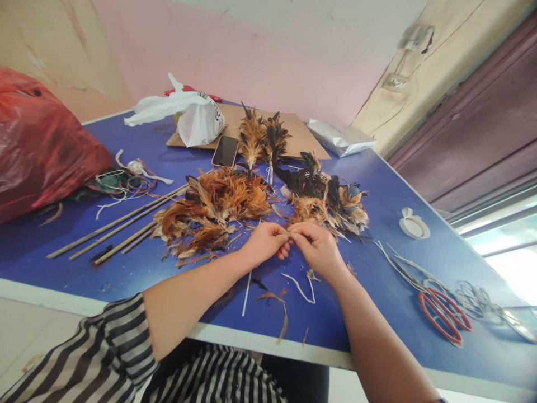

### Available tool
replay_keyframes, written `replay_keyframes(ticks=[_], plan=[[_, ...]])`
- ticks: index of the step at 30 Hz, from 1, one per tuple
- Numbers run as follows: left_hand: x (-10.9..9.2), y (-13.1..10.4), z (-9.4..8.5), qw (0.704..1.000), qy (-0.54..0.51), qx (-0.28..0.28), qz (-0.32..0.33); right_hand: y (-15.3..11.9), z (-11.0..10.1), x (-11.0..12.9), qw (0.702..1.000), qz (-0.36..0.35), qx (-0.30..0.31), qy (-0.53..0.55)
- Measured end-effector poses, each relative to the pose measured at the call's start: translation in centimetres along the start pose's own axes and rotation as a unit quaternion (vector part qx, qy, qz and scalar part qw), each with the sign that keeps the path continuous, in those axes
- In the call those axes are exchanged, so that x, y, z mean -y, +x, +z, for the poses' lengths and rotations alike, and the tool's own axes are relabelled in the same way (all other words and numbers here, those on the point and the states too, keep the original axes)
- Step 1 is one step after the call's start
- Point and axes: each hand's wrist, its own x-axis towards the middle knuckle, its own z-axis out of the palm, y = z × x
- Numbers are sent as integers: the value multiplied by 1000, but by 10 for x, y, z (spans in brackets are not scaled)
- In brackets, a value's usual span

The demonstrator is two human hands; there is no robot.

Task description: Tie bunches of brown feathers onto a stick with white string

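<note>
My left hand [268,242] and my right hand [312,246] meet over the front middle of the blue table, fingertips pinched together. What they hold between them is too small to make out. Just beyond my left hand lies a heap of orange-brown feathers [235,196]. Behind my right hand is a second pile of black and tan feathers [312,207]. Two tied feather bunches stand out further back, a tan one [251,137] and a dark one [276,140]. A short white string [302,292] lies on the table below my hands.
Thin sticks [113,226] lie at the left, near tangled string [126,184] and a red plastic bag [42,145]. A phone [225,151], a white bag [199,120] and cardboard [304,137] are at the back. Red-handled scissors [444,313] and a tape roll [414,225] lie at the right.
</note>
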Motion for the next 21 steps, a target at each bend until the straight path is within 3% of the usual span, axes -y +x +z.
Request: replay_keyframes(ticks=[4,8,11,13,17,21], plan=[[-3,1,-6,995,62,69,-45,0,-7,-7,998,51,41,-4],[-12,-2,-15,963,229,126,-73,0,-8,-8,994,76,79,-16],[-22,-5,-24,928,350,117,-38,0,-6,-9,991,88,105,-6],[-27,-6,-30,921,374,109,-14,0,-5,-11,988,101,116,7],[-30,-3,-34,946,309,101,3,-1,-3,-17,980,134,142,45],[-20,4,-29,987,125,91,-32,-2,-2,-21,971,155,156,91]])
